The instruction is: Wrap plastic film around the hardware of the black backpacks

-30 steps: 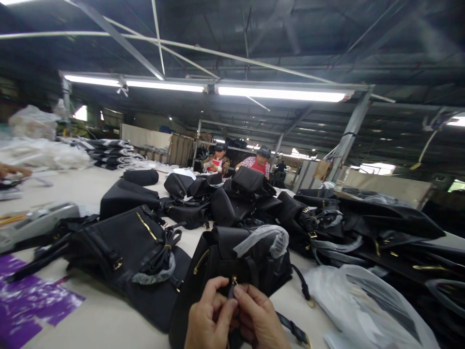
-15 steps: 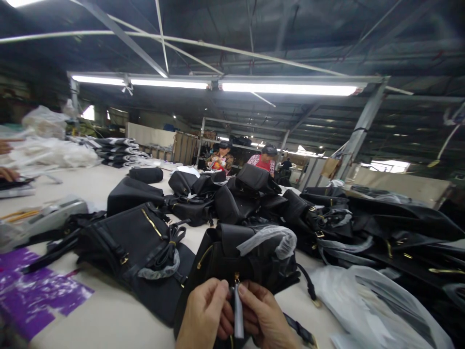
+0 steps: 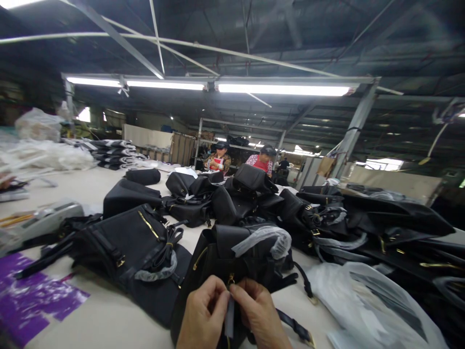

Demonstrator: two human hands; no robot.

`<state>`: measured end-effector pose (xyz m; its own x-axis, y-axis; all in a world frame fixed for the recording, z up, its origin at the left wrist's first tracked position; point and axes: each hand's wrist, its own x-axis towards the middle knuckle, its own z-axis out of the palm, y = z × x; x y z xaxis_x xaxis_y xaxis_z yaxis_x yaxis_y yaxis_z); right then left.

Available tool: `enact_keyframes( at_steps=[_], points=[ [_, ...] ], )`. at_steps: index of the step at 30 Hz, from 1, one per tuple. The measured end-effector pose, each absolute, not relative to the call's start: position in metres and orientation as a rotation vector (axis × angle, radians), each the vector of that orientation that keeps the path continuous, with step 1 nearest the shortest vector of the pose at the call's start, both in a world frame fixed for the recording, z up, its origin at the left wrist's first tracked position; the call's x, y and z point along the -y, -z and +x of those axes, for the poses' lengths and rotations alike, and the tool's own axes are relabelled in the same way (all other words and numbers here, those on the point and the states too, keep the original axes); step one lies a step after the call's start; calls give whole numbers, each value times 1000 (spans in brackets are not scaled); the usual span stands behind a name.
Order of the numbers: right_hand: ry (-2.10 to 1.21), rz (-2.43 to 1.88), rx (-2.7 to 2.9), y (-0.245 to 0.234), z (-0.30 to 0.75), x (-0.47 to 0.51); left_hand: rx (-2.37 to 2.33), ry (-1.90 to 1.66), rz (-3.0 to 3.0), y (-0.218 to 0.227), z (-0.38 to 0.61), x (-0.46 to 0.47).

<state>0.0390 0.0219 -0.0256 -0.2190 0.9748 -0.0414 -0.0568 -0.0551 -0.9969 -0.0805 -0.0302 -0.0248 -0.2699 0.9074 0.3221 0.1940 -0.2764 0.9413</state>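
Observation:
A black backpack (image 3: 203,286) with gold hardware stands in front of me, its handle (image 3: 261,241) wrapped in clear plastic. From a gold clasp (image 3: 231,278) on its front hangs a narrow grey strip (image 3: 229,317). My left hand (image 3: 203,310) pinches at the top of this strip, thumb against bent fingers. Just to the right, my right hand (image 3: 257,310) also pinches there, fingertips almost touching those of the left. What lies between the fingertips is mostly covered.
Another black bag (image 3: 119,247) lies to the left, beside purple plastic (image 3: 32,295) and a tape dispenser (image 3: 47,223). More black bags (image 3: 250,189) are heaped behind. Clear plastic bags (image 3: 370,305) lie at the right. Two people (image 3: 259,162) are across the table; another person's hand (image 3: 5,180) shows far left.
Both hands have shifted slightly up towards the clasp, fingertips closer together at the strip's top. The right fingers no longer spread along the strip. The view has moved a little.

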Motion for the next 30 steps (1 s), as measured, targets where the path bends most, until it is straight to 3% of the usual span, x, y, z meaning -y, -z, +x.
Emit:
enact_keyframes(
  at_steps=[7,18,30],
  points=[
    [-1701,-992,1157,17,42,-15,-1322,-1479,1521,20,-83,35],
    [-1675,-907,1272,17,46,-15,-1276,-1511,1466,24,-83,37],
    [-1918,-690,995,43,39,-20,-897,-1535,799,29,-71,34]
  ],
)
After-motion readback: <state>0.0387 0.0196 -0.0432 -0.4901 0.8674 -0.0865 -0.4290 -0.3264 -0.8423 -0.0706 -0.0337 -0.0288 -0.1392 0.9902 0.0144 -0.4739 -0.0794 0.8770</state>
